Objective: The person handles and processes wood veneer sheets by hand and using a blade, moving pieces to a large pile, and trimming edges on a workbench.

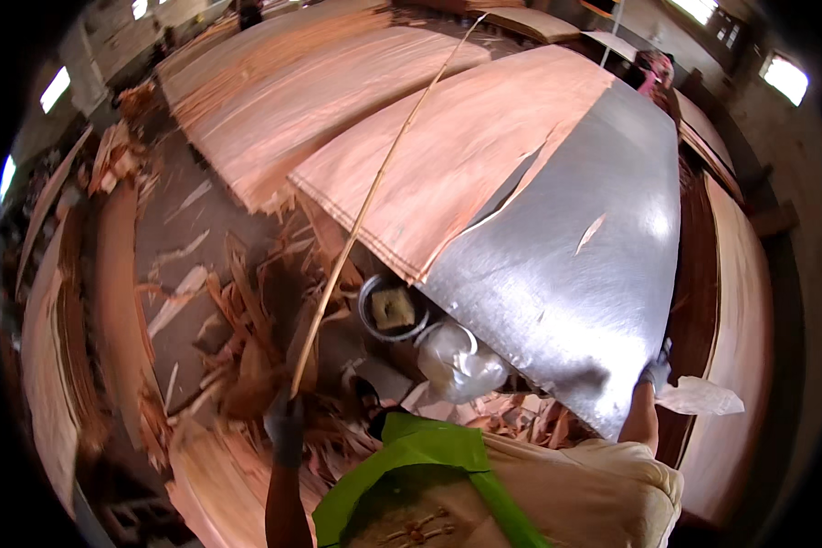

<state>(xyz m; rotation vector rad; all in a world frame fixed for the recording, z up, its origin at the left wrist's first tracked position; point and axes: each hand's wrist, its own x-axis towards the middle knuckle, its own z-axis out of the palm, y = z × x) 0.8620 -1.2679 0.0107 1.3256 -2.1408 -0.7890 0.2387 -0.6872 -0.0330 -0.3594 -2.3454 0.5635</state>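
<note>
Holding the long stick across the veneer sheet seems to be the step in hand. Its lower end is gripped in the curled left hand; the right hand is placed at the rim of the shiny metal surface, spread or pressed together cannot be told. Steady guiding of the stick is probably called for next.

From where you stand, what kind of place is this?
Probably a workshop where people make or sort thin wood. There are big stacks of wood sheets, a wide shiny metal sheet, and torn wood scraps lying about.
</note>
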